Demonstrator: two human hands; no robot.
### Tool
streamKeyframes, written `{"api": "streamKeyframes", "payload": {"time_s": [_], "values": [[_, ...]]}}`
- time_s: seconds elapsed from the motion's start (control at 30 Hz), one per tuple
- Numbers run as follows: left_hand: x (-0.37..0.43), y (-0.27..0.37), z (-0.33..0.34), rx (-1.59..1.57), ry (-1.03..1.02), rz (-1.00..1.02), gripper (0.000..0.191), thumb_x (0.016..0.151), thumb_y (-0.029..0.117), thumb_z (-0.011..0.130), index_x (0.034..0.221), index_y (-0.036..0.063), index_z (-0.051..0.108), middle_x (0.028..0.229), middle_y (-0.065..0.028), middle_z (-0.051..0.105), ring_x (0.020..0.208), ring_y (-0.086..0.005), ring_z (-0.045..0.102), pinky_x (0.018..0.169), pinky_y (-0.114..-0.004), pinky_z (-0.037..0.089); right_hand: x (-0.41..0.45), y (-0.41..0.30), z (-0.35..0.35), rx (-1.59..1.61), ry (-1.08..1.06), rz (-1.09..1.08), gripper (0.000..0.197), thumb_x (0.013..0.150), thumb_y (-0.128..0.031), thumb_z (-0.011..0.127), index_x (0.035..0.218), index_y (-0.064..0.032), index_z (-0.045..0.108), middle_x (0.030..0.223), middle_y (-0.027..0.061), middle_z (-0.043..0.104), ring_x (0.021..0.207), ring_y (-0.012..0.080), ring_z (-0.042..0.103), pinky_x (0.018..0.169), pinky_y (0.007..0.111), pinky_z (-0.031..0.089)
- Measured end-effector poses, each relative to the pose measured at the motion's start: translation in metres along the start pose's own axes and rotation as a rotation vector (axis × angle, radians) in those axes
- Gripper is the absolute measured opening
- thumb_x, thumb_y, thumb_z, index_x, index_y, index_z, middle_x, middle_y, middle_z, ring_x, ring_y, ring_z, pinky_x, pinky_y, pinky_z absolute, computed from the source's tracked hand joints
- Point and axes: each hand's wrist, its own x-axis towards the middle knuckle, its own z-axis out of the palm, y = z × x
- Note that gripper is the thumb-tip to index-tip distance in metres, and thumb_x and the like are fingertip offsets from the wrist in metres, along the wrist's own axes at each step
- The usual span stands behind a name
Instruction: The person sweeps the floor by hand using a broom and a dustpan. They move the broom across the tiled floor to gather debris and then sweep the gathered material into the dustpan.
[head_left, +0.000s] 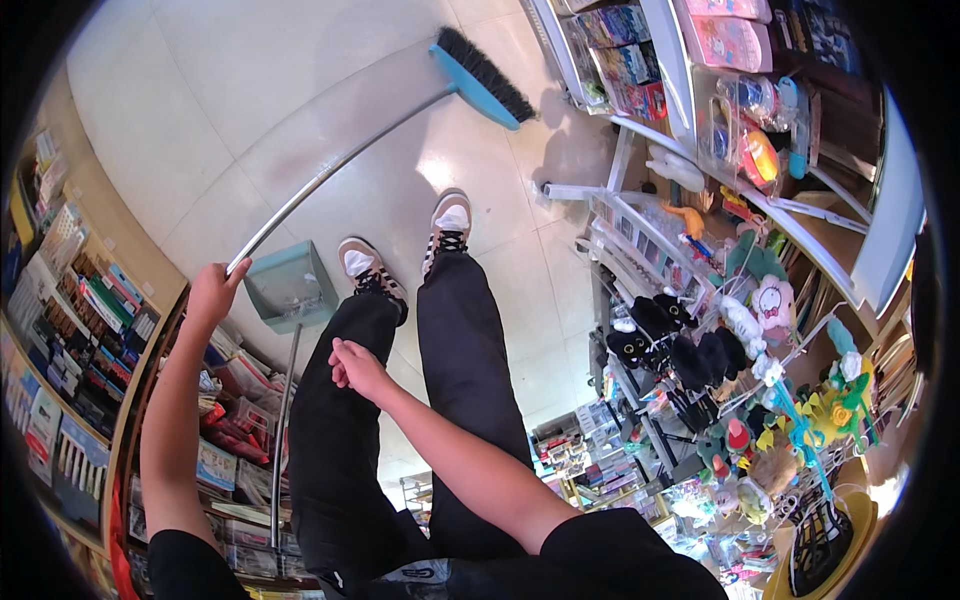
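My left hand grips the upper end of a broom's metal handle. The handle slants up and right to a blue broom head with black bristles, lying on the pale tiled floor. Below and right of that hand stands a grey-green dustpan with some litter in it. Its long metal handle runs down beside my left leg. My right hand is in front of my left thigh, its fingers curled, with nothing visible in it. It touches neither the broom nor the dustpan.
Shelves of stationery line the left side, with packaged goods low beside my leg. On the right stand a white rack's foot, hanging black plush items and displays of small toys. My shoes are on the floor below the broom head.
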Motion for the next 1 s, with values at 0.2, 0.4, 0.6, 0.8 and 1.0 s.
{"api": "streamKeyframes", "payload": {"time_s": [0.2,0.4,0.6,0.8,1.0], "values": [[0.008,0.059,0.024,-0.015,-0.025,0.055,0.066,0.087,0.058,0.051,0.064,-0.0036,0.057,0.058,-0.0244,0.053,0.059,-0.0418,0.055,0.059,-0.047,0.044,-0.008,-0.006,0.006,0.03,0.025,-0.006,0.046,0.099,-0.044,0.038,0.081,-0.0028,0.05,0.061,0.0045,0.053,0.053,0.0125,0.052,0.053,0.026,0.043],[0.02,0.141,0.08,0.018,0.008,0.039,0.07,0.084,0.066,0.048,0.077,-0.0015,0.066,0.076,-0.0229,0.065,0.076,-0.0409,0.063,0.067,-0.047,0.05,-0.001,0.009,0.002,0.03,-0.042,-0.061,0.045,0.098,-0.047,0.037,0.083,-0.0076,0.051,0.064,0.0012,0.054,0.056,0.0108,0.052,0.053,0.024,0.039],[0.005,0.119,0.094,0.072,-0.033,-0.063,0.073,0.082,0.067,0.05,0.078,-0.0038,0.065,0.081,-0.0253,0.065,0.078,-0.0418,0.063,0.069,-0.048,0.05,-0.006,0.008,0.002,0.071,-0.016,-0.095,0.044,0.098,-0.045,0.038,0.082,-0.0062,0.051,0.063,0.0023,0.054,0.054,0.0115,0.052,0.051,0.024,0.039],[-0.015,0.047,0.068,0.134,-0.019,-0.068,0.074,0.083,0.066,0.051,0.073,-0.0066,0.063,0.073,-0.0276,0.062,0.074,-0.0441,0.062,0.067,-0.05,0.048,0.0,0.024,-0.006,0.099,-0.015,-0.154,0.043,0.098,-0.044,0.04,0.083,-0.0048,0.051,0.063,0.0038,0.054,0.054,0.0118,0.052,0.052,0.024,0.041],[-0.065,0.083,0.042,0.075,-0.109,0.05,0.066,0.089,0.056,0.05,0.068,-0.007,0.058,0.063,-0.0284,0.054,0.064,-0.0453,0.056,0.06,-0.05,0.044,-0.005,0.028,-0.022,0.096,0.028,-0.157,0.043,0.098,-0.043,0.041,0.082,-0.0038,0.05,0.062,0.0041,0.053,0.053,0.0122,0.052,0.053,0.025,0.042]]}}
